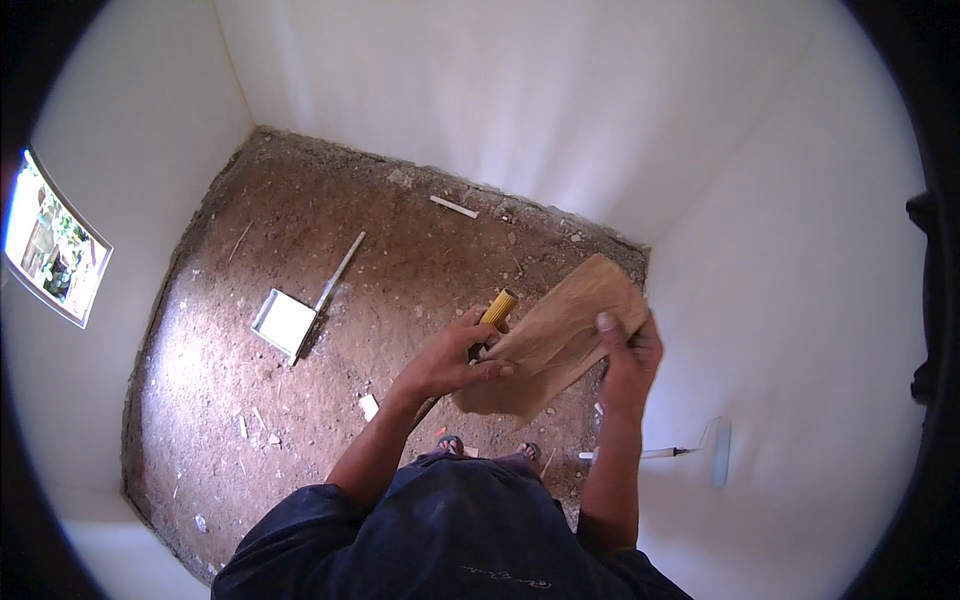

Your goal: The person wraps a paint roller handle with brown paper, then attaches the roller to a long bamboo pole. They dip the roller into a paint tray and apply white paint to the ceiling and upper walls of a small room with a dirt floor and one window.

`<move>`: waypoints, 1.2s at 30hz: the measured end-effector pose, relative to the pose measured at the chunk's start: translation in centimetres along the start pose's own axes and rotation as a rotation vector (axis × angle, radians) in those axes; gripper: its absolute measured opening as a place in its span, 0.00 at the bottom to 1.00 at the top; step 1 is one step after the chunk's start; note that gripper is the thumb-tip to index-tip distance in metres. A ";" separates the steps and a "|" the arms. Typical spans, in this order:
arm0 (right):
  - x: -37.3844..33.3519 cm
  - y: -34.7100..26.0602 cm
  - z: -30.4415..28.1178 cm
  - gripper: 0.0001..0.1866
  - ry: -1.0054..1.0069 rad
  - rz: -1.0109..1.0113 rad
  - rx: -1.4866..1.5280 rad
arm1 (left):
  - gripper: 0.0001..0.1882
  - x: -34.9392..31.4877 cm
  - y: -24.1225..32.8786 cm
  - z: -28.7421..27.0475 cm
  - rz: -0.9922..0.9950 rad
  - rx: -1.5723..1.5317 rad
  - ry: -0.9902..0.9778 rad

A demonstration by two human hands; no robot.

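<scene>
A creased brown sheet of paper (560, 340) spans the space between my two hands, in front of my body. My right hand (630, 358) grips its right end, with the thumb lying on top. At the left end, my left hand (452, 355) is closed on the paper's edge, its thumb over the sheet. A yellow ribbed handle (499, 307) sticks up from the same hand; the rest of that tool is hidden behind the fingers and paper.
On the dirt floor (330, 180) lies a white paint tray (285, 322) with a pole (340, 270) beside it. A paint roller (721, 452) leans at the right wall. Scraps, including a white strip (454, 207), litter the ground. A window (60, 245) opens at left.
</scene>
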State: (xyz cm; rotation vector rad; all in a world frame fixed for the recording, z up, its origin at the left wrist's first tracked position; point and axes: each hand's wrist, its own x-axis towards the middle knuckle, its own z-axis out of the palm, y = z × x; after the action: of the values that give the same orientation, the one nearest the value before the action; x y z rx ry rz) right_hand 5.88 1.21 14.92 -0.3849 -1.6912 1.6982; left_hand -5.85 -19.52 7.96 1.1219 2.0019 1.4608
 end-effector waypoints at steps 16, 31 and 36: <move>1.3 2.2 -8.0 0.35 0.236 0.163 -0.194 | 0.18 -0.5 -0.5 -0.5 0.024 -0.072 0.091; 3.6 -0.3 1.5 0.27 -1.027 -0.384 -0.743 | 0.15 -1.3 0.1 0.4 0.084 0.001 -0.040; 2.7 1.7 1.2 0.29 -0.880 -0.187 -0.617 | 0.18 -1.7 -0.2 1.1 0.060 -0.135 -0.008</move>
State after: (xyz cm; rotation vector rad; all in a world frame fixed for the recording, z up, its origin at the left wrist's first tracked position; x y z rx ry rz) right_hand 2.75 2.24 14.09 0.3150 -2.7875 1.2246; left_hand -4.16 -20.25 7.22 1.1369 1.8482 1.5926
